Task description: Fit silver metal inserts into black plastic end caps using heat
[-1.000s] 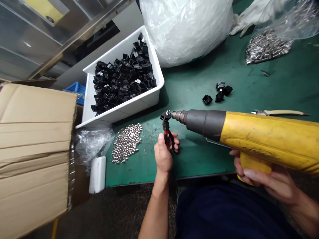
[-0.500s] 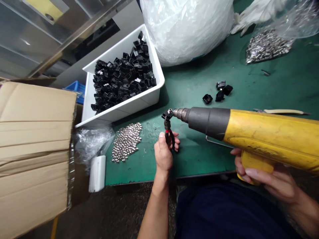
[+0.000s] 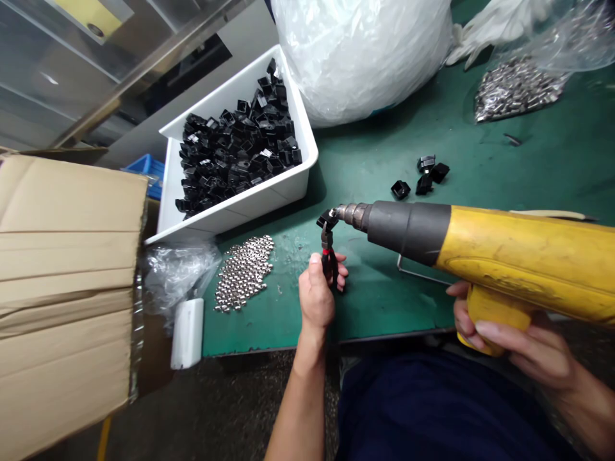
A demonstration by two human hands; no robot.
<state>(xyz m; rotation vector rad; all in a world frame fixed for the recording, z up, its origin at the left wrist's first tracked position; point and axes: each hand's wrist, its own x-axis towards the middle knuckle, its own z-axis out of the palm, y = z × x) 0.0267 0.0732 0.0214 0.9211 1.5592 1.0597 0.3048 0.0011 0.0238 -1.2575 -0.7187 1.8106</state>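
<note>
My left hand point(image 3: 318, 294) is closed round the dark handles of small pliers point(image 3: 327, 242) with red bands. In the pliers' jaws sits a black plastic part point(image 3: 325, 221) with a small metal fitting point(image 3: 332, 213) on top. My right hand point(image 3: 509, 336) grips the handle of a yellow heat gun point(image 3: 523, 256), whose metal nozzle point(image 3: 353, 215) points left, right beside the fitting. Several loose black parts point(image 3: 425, 185) lie beyond the gun. Left of my left hand, many small metal fittings point(image 3: 244, 272) are spread on the green table point(image 3: 375, 314).
A white bin point(image 3: 240, 206) of black parts stands at the back left, beside a large white plastic bag point(image 3: 365, 57). A cardboard box point(image 3: 67, 288) is at the left. A bag of metal pieces point(image 3: 521, 89) and a glove point(image 3: 500, 25) lie at the back right.
The pliers and the black part have shifted slightly right, and the part is more tilted. The heat gun's front end has moved slightly right and up. Both hands keep their grip.
</note>
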